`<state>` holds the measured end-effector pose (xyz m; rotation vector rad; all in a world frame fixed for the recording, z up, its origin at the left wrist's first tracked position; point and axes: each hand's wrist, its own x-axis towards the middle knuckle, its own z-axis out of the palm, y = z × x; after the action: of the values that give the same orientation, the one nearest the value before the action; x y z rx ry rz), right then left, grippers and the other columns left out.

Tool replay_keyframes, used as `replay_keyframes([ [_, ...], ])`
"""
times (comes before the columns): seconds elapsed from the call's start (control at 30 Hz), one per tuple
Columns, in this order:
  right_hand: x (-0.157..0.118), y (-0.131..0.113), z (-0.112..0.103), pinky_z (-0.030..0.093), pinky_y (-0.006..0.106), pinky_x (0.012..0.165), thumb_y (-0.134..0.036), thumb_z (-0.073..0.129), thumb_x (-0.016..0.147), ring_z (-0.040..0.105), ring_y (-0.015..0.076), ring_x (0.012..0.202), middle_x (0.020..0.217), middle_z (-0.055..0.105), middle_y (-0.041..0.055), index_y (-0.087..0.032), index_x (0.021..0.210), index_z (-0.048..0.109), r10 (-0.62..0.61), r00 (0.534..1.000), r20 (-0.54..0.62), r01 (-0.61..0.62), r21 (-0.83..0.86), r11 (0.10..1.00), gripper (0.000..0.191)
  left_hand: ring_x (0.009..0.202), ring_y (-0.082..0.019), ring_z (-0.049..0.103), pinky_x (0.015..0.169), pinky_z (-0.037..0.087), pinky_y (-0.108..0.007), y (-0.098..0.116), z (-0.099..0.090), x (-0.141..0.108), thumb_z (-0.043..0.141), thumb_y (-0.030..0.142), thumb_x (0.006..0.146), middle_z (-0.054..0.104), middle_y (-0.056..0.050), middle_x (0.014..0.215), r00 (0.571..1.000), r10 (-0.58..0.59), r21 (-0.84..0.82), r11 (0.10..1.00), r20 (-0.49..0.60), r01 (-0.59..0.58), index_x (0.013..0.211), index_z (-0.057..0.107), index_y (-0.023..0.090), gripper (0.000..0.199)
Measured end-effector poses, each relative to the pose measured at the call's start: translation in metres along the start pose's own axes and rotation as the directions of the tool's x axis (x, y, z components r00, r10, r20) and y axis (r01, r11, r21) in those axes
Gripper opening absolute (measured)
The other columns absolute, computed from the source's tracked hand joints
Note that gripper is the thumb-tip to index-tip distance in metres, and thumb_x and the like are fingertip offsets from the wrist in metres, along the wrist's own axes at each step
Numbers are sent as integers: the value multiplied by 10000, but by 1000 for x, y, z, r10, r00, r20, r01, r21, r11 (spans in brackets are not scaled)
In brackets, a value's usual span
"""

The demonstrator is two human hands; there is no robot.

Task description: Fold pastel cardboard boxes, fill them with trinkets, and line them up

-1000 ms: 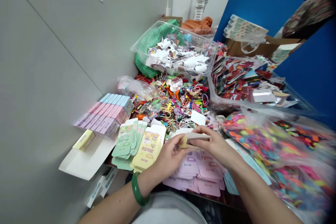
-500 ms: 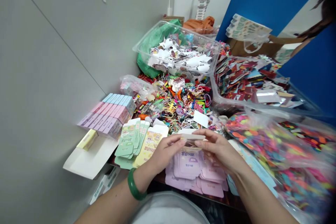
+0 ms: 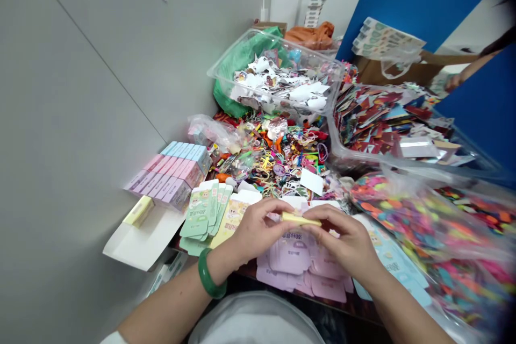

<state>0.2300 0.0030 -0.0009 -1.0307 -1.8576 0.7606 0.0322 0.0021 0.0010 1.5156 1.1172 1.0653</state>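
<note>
At far left, a grey wall [image 3: 76, 118] runs down to the table [image 3: 355, 306]. On the left end of the table lies a white card tray [image 3: 141, 242] carrying a pale yellow box [image 3: 139, 210]. Beyond it stands a block of pink and blue boxes [image 3: 169, 169], ranked side by side, with a plastic bag [image 3: 209, 133] at its far end. Nearer the person, green flat cartons [image 3: 201, 209] lie beside yellow printed cartons [image 3: 236, 215].

The left hand [image 3: 258, 231], wearing a green bangle [image 3: 212, 274], and the right hand [image 3: 346, 242] are held above lilac flat cartons [image 3: 294, 260]. The fingers [image 3: 274, 207] of both hands are closed on a yellow carton [image 3: 300, 219], pinching it from either end, just above the lilac stack. Its exact folds cannot be confirmed from this view, as the hands cover part of it.

Behind the hands lies a heap of hair ties [image 3: 274, 164] with a white card [image 3: 311, 181] on it. Farther back, a clear tub of white cutouts [image 3: 274, 78] rests against a green bag [image 3: 237, 78], with an orange cloth [image 3: 310, 36] beyond.

To the right are blue flat cartons [image 3: 391, 263], a bag of coloured pieces [image 3: 427, 236], and a clear tub of red scraps [image 3: 387, 129]. Printed sheets [image 3: 387, 37] sit on a cardboard box [image 3: 382, 72]. At upper right, well apart, another person's hand [image 3: 453, 83] shows near a blue panel [image 3: 484, 118].
</note>
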Motion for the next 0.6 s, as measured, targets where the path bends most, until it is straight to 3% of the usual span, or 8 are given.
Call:
replay_keyframes([
  [0.1, 4, -1, -1, 500, 223, 537, -220, 662, 860, 653, 153, 737, 832, 694, 31, -233, 892, 711, -25, 1000, 12, 25, 16, 1000, 59, 810, -170, 643, 626, 521, -229, 1, 2, 4, 728, 209, 775, 679, -52, 827, 999, 32, 30, 999, -23, -32, 837, 736, 173, 73],
  [0.2, 1, 6, -2, 524, 239, 611, -154, 623, 876, 664, 170, 853, 937, 691, 53, -240, 963, 712, -146, 989, -1, 145, -66, 987, 151, 804, -173, 664, 710, 552, -278, -7, 1, 3, 714, 220, 806, 695, -64, 821, 985, 165, 91, 983, -51, -160, 833, 741, 164, 67],
  [0.27, -3, 11, -2, 537, 278, 691, -116, 601, 878, 653, 181, 903, 1004, 677, 74, -237, 1045, 695, -253, 967, 14, 253, -147, 956, 226, 854, -179, 675, 754, 568, -303, -15, -1, 0, 666, 225, 853, 704, -89, 906, 944, 329, 202, 926, -22, -318, 909, 738, 167, 108],
  [0.37, -9, 17, -5, 528, 328, 740, -82, 591, 870, 628, 196, 914, 1060, 654, 112, -209, 1135, 655, -382, 921, 78, 390, -238, 890, 301, 929, -182, 675, 793, 582, -312, -24, -5, -7, 587, 222, 909, 697, -113, 1016, 834, 544, 380, 755, 92, -534, 1016, 714, 182, 171],
  [0.47, -14, 20, -7, 513, 337, 710, -46, 587, 855, 600, 208, 913, 1079, 637, 137, -188, 1191, 619, -441, 885, 147, 465, -308, 830, 366, 929, -184, 675, 781, 591, -303, -28, -8, -10, 562, 218, 922, 699, -120, 1012, 764, 626, 486, 625, 155, -611, 1008, 706, 173, 173],
  [0.6, -19, 25, -9, 502, 341, 685, -4, 545, 845, 575, 225, 925, 1085, 624, 147, -188, 1235, 594, -478, 858, 187, 513, -360, 779, 434, 921, -184, 671, 776, 589, -305, -29, -8, -10, 540, 199, 928, 701, -123, 1010, 719, 670, 526, 551, 184, -648, 981, 699, 164, 172],
])
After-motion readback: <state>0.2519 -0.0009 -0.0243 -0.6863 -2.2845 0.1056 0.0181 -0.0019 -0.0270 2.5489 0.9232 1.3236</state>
